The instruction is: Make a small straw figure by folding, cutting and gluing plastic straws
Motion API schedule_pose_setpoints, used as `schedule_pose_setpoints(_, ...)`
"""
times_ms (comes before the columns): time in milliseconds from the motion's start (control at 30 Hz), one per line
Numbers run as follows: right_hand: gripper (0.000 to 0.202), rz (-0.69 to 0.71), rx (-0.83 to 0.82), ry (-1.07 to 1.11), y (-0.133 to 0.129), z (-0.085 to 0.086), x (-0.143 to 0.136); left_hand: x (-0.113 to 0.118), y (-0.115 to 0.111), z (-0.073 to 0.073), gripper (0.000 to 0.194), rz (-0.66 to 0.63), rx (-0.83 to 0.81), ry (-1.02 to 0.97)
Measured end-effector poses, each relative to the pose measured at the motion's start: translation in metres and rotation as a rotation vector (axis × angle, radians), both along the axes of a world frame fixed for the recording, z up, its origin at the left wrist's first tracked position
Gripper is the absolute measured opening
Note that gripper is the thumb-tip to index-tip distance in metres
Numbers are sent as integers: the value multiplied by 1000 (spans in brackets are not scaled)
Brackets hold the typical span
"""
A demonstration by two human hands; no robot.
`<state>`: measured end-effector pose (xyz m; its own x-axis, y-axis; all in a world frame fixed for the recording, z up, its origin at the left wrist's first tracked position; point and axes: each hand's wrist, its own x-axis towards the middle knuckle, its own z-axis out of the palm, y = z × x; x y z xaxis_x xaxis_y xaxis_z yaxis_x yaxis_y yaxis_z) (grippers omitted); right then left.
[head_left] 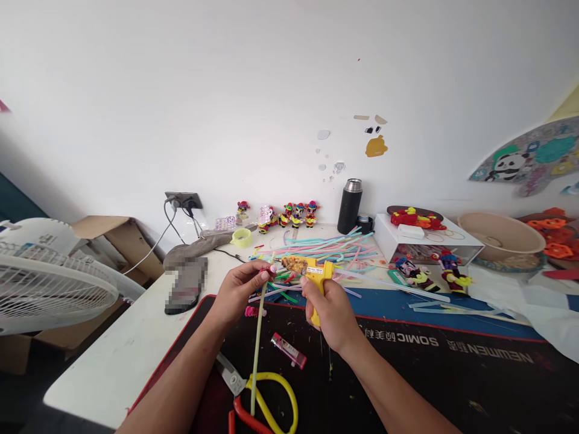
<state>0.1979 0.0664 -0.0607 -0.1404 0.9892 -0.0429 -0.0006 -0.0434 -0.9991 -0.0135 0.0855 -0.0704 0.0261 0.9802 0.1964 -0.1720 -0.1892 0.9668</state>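
Note:
My left hand [237, 292] pinches a small red and pink fuzzy piece [271, 269] between thumb and fingertips. A pale green strip [259, 337] runs down from beside those fingers toward the scissors [294, 398]; whether the hand grips it too, I cannot tell. My right hand [333, 313] is wrapped round the handle of a yellow hot glue gun [322, 274]. The gun's browned nozzle end points left, close to the red and pink piece. A clear glue stick [393, 284] sticks out of its back. Below lie a pink lighter [288, 351] and another pink fuzzy piece [254, 311].
A dark mat [407, 374] covers the table front. Pastel strips [325, 244] lie behind my hands. Several small figures [298, 214] stand by the wall, near a black thermos [350, 207]. A white box [384, 235] and a beige bowl [502, 232] are right, a fan [58, 277] left.

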Motion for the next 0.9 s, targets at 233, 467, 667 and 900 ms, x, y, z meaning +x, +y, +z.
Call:
schedule_pose_setpoints(233, 62, 3, 9, -15, -1, 0, 0, 0, 0, 1, 20, -11, 10, 14)
schedule_pose_setpoints(467, 64, -7, 11, -5, -2, 3, 1, 0, -2, 1, 18, -27, 10, 40)
schedule_pose_setpoints(667, 63, -11, 19, -4, -1, 1, 1, 1, -3, 4, 23, -30, -1, 81)
schedule_pose_setpoints(900, 63, -24, 17, -3, 0, 3, 2, 2, -4, 3, 23, -15, 5, 89)
